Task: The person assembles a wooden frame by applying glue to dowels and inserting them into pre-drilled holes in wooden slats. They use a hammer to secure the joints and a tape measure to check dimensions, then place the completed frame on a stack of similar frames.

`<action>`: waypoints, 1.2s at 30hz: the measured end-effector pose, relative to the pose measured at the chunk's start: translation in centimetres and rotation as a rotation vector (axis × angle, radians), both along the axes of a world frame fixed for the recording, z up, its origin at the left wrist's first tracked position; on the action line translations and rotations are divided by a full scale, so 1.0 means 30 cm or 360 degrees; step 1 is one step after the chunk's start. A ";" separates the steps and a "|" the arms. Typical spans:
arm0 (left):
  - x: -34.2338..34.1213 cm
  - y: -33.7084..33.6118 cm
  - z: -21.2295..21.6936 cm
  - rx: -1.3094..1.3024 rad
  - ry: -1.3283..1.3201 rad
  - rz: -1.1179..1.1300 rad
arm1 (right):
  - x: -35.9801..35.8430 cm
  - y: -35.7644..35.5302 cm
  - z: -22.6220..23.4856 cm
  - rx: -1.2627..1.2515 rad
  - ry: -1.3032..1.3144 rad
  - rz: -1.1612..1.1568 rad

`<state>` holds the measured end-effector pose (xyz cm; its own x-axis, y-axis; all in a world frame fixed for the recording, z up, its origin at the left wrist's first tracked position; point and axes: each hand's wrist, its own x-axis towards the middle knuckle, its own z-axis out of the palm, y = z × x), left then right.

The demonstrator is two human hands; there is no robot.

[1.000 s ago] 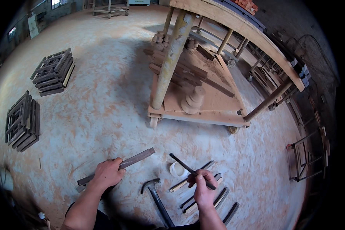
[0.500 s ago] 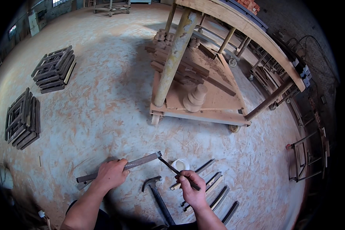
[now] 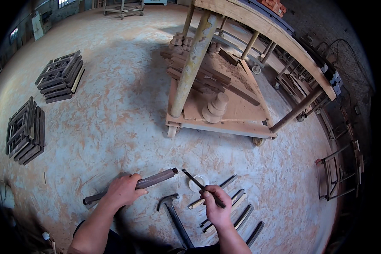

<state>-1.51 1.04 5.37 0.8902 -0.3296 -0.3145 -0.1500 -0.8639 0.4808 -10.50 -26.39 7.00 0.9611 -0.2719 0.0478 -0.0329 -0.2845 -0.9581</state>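
My left hand (image 3: 122, 190) grips a long dark wooden bar (image 3: 156, 178) that lies slanted on the dusty floor, its far end pointing up and right. My right hand (image 3: 216, 203) holds a thin dark brush-like stick (image 3: 194, 180), its tip up near the bar's right end and above a small white round dish (image 3: 198, 183). A claw hammer (image 3: 173, 213) lies on the floor between my hands. Several dark wooden slats (image 3: 237, 203) lie under and to the right of my right hand.
A wheeled wooden cart (image 3: 224, 122) with posts, stacked wood pieces and round turned blocks (image 3: 215, 108) stands ahead. Two stacks of wooden lattice frames lie at the left (image 3: 59, 76) (image 3: 25, 131). Metal frames (image 3: 338, 173) stand at the right.
My right hand has lifted the thin stick from the slats and swung its tip left, towards the bar's end. My left hand has shifted the bar slightly towards me.
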 end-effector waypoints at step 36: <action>0.046 -0.005 -0.120 -0.0964 0.0705 0.0119 | 0.017 -0.048 0.000 -0.0119 -0.0302 0.0261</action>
<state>-0.15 0.91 1.77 0.7496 -0.5024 -0.4309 0.2165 -0.4292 0.8769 -9.99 -27.83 7.02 0.9640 -0.1021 0.2456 0.1979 -0.3416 -0.9188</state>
